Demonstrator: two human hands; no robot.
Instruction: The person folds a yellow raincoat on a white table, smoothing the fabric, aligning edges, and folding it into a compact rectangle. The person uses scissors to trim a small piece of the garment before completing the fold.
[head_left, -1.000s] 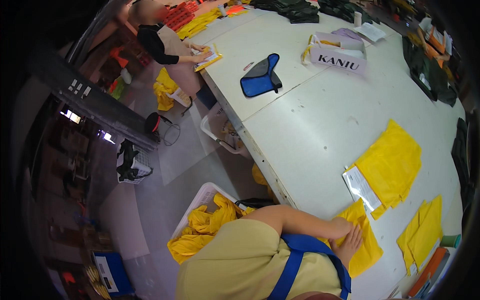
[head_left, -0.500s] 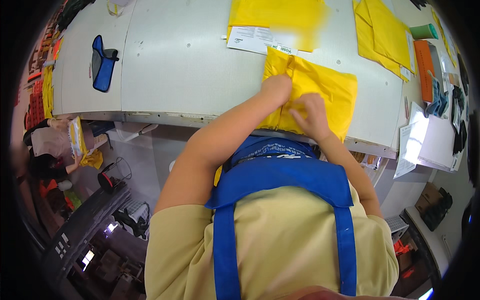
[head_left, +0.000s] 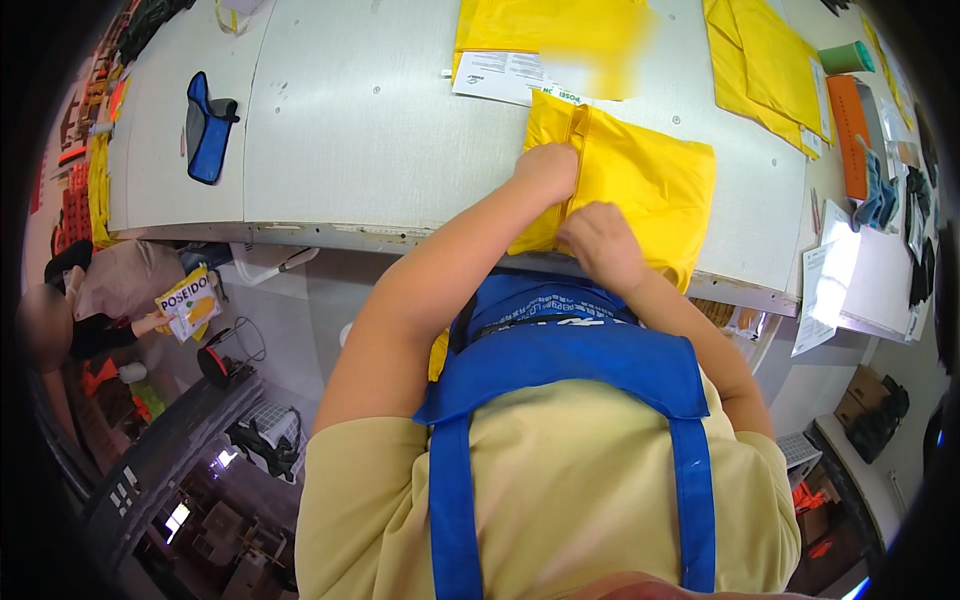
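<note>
In front of me, at the table's near edge, lies a folded yellow garment [head_left: 650, 185] of smooth coated cloth. A narrow raised strip runs down its left part. My left hand [head_left: 549, 172] is closed at that strip, its fingertips partly hidden. Lower down, my right hand [head_left: 602, 244] has its fingers pressed together on the strip's near end. Just beyond lie a white printed sheet [head_left: 500, 76] and another yellow piece [head_left: 510, 25], partly blurred.
Folded yellow pieces [head_left: 765, 75] lie at the far right, by a green roll [head_left: 845, 58] and an orange box [head_left: 848, 135]. A blue-and-black pouch-like item [head_left: 207, 130] rests at left. Beyond the table's left front edge, a co-worker's hand [head_left: 150, 323] holds a yellow-and-white packet [head_left: 188, 303].
My right hand has moved down and left, its fingers closing on the strip. My left hand has shifted slightly left. The co-worker's packet has moved lower and turned its printed face toward me.
</note>
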